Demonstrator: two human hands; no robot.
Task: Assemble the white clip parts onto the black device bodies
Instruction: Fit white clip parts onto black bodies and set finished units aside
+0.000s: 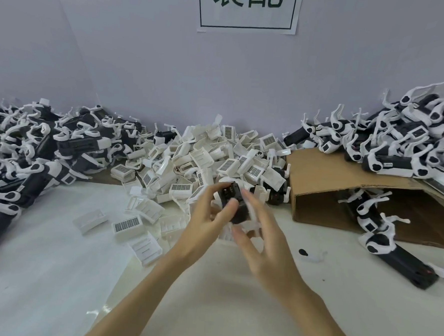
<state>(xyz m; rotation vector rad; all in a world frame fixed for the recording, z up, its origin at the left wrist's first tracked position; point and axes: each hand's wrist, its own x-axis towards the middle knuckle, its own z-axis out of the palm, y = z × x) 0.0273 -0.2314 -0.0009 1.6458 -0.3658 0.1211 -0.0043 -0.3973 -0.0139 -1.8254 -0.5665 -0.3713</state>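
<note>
So I've got one black device body [232,207] held up over the table [53,274], just in front of the white clip pile [203,161]. Left hand [202,218] has its grip curled round it, thumb on the side; right hand [260,237] is blurry, fingers mostly straight, can't tell if it pinches a clip. My tip: steady the body, square the clip, then press. The cardboard box [344,191] lies tipped on its side, with finished units on top of it and spilling from its mouth.
</note>
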